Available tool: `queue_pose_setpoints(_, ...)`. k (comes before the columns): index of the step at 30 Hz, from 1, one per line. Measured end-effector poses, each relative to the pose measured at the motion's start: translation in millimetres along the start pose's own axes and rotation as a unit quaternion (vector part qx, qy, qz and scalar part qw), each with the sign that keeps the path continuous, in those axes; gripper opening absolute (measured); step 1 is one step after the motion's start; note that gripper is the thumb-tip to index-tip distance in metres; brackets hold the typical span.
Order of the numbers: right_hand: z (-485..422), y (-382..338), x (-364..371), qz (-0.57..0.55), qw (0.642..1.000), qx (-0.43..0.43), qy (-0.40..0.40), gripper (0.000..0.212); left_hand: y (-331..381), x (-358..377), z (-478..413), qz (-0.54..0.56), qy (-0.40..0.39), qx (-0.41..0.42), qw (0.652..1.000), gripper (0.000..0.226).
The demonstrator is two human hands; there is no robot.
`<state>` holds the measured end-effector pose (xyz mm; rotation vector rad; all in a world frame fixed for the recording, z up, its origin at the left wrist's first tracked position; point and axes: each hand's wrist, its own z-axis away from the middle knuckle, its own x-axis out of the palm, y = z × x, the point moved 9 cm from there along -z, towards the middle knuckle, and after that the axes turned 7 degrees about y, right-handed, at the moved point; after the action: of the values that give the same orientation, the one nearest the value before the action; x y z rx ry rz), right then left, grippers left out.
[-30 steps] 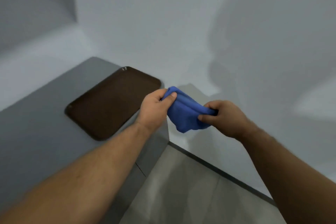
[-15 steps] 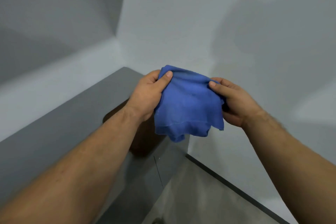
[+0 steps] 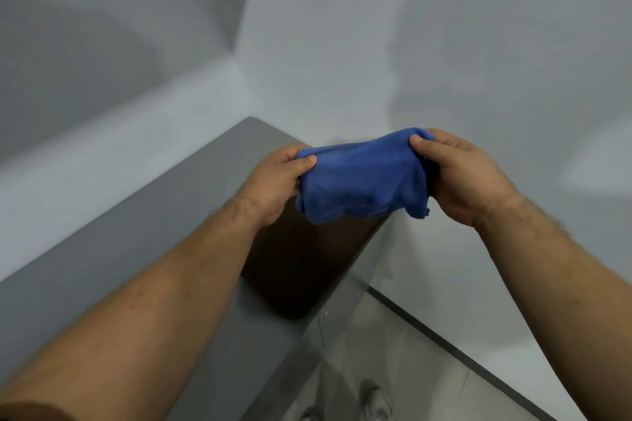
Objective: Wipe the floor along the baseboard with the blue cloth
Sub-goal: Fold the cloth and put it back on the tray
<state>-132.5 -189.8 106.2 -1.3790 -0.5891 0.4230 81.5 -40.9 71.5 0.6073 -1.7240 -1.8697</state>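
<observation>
You see a blue cloth (image 3: 362,181) — solid, unpatterned, one even shade across its folds. The counter (image 3: 143,249) beneath it is plain mid-grey. On it lies a dark brown tray (image 3: 301,270), uniform in tone. The walls (image 3: 342,27) read pale grey-white, mottled only by soft darker shadows. The floor (image 3: 393,369) is a light grey-beige, and the baseboard (image 3: 455,355) along it is a dark grey band — nearly black. The shoes (image 3: 376,402) at the lower edge appear grey.
</observation>
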Motion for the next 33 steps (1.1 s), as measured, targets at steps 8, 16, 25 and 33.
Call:
queue_pose_setpoints(8, -37, -4, 11, 0.0, 0.999, 0.02, -0.028, 0.022, -33, 31, -22, 0.342, -0.003, -0.083, 0.936, 0.034)
queue_pose_setpoints(16, -82, 132, 36, 0.254, 0.957, 0.13, -0.053, 0.021, -168, -46, 0, -0.035, 0.187, -0.238, 0.952, 0.036)
queue_pose_setpoints(25, -101, 194, 29, 0.519, 0.842, 0.134, -0.053, 0.083, -193, -43, 27, -0.277, 0.222, -0.339, 0.871, 0.057)
queue_pose_setpoints(33, -77, 207, 35, 0.489, 0.857, 0.091, -0.132, 0.055, -174, -18, 4, -0.125, 0.184, -0.186, 0.957, 0.003)
